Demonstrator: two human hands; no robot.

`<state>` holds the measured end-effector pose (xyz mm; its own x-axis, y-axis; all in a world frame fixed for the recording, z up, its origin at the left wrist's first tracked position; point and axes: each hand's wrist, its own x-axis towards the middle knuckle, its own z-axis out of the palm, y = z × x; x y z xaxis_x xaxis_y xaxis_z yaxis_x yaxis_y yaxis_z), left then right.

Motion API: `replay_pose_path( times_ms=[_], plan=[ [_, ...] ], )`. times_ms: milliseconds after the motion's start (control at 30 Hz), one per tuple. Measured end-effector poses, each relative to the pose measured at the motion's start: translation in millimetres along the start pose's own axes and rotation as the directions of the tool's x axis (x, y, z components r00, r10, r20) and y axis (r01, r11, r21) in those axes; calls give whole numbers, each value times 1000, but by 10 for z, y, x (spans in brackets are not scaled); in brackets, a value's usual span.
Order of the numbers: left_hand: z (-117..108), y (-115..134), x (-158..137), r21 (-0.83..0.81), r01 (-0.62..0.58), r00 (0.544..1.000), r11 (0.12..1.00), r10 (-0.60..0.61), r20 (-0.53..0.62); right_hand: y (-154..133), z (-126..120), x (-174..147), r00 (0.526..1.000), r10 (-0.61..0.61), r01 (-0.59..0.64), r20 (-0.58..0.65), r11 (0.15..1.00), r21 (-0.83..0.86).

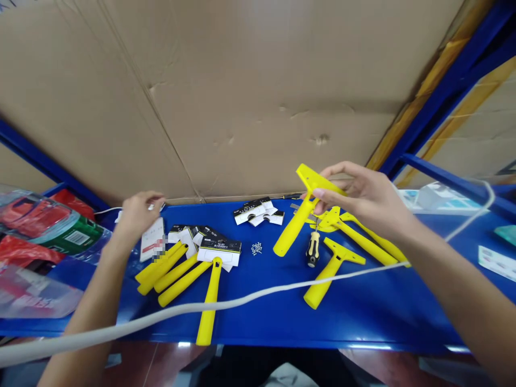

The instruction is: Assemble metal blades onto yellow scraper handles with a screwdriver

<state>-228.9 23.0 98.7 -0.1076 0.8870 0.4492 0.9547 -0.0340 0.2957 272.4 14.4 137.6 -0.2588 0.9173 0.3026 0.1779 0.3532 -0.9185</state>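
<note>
My right hand (357,188) pinches a yellow T-shaped scraper handle (297,223) by its wide head, raised above the blue table with the grip slanting down to the left. Below it a black and cream screwdriver (313,250) lies beside several more yellow scraper handles (330,274). At the table's back left, my left hand (139,215) has its fingers curled together, with a small white thing showing at the fingertips; what it is I cannot make out. Next to it are a white box (151,242) and a row of yellow scrapers (183,274) with black and white sleeves (220,251) at their heads.
Small screws (257,249) lie mid-table, in front of black and white sleeves (258,211). A white cable (258,294) crosses the foreground. At left are a large plastic bottle (60,226) and red bags. Cardboard (242,97) and blue shelf posts (443,102) border the table.
</note>
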Motion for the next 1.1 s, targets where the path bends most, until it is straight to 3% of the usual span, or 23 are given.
replay_pose_path(
  times_ms=[33, 67, 133, 233, 333, 400, 500, 567, 667, 767, 867, 967, 1033, 1100],
  plan=[
    [30, 254, -133, -70, -33, 999, 997, 35, 34, -10, 55, 26, 999, 3, -4, 35, 1000, 16],
    [63, 527, -276, -250, -45, 994, 967, 67, 81, -20, 116, 56, 998, -4, 1, 69, 999, 41],
    [142, 1075, -566, -528, -13, 956, 849, 165, 243, -41, 253, 121, 989, -36, 20, 143, 994, 109],
    [292, 1732, -908, -797, 151, 871, 585, 302, 387, -67, 472, 215, 970, -73, 27, 233, 980, 197],
    [460, 2057, -1024, -887, 306, 811, 346, 394, 433, -56, 612, 264, 954, -118, 60, 276, 976, 211],
    [552, 2113, -981, -901, 345, 827, 262, 369, 424, -9, 589, 255, 965, -158, 131, 208, 982, 136],
    [625, 2058, -835, -942, 224, 935, 248, 219, 280, 140, 336, 173, 966, -260, 258, 11, 951, -171],
    [644, 1984, -752, -958, 155, 964, 242, 174, 200, 300, 75, 85, 959, -283, 255, -17, 887, -384],
    [668, 1881, -703, -966, 122, 968, 226, 189, 166, 605, -279, -69, 990, -41, 115, 132, 773, -624],
    [697, 1834, -722, -967, 163, 960, 194, 197, 201, 882, -440, -208, 947, 220, 36, 232, 648, -761],
    [706, 1832, -755, -958, 243, 951, 151, 159, 267, 989, -392, -267, 885, 332, 48, 328, 634, -772],
    [689, 1827, -784, -948, 305, 945, 92, 97, 313, 892, -192, -177, 841, 349, 87, 414, 666, -740],
    [679, 1811, -802, -945, 319, 944, 71, 61, 324, 774, 2, -36, 812, 379, 140, 443, 611, -780],
    [682, 1788, -819, -947, 310, 949, 83, 37, 314, 682, 218, 146, 788, 422, 217, 448, 490, -844]
  ],
)
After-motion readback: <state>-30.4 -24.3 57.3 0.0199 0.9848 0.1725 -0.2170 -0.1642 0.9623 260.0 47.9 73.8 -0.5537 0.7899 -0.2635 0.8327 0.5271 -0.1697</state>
